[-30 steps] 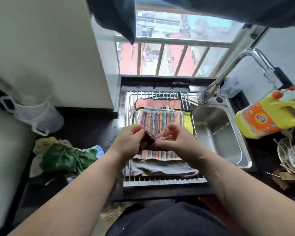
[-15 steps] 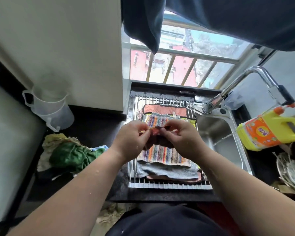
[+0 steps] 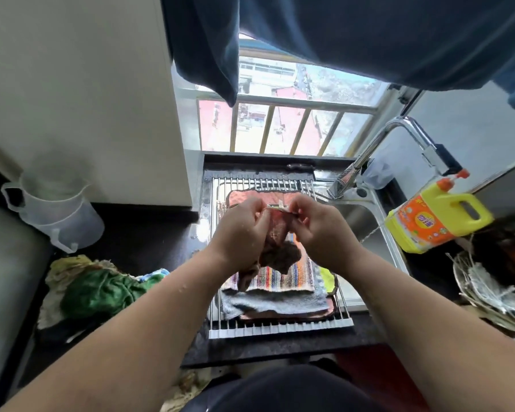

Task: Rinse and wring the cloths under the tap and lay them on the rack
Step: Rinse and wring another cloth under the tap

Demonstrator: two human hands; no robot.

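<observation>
A wet brownish-red cloth (image 3: 275, 246) hangs above the metal roll-up rack (image 3: 280, 328). My left hand (image 3: 238, 230) and my right hand (image 3: 318, 230) pinch its top edge close together, and the rest dangles crumpled below them. On the rack lie a striped cloth (image 3: 283, 278), a grey cloth (image 3: 268, 303), a yellow-green cloth (image 3: 327, 278) and an orange one (image 3: 241, 194) at the far end. The tap (image 3: 369, 153) arches over the sink (image 3: 378, 233) at the right, and a thin stream of water falls into the basin.
A heap of green and other cloths (image 3: 95, 289) lies on the dark counter to the left, behind it a clear measuring jug (image 3: 57, 215). A yellow detergent bottle (image 3: 434, 218) stands right of the sink, with a wire strainer (image 3: 488, 283) nearer. Dark fabric (image 3: 369, 34) hangs overhead.
Both hands lifted the cloth higher and worked along its top edge, so more of it now hangs unfolded beneath them. The view tilted upward.
</observation>
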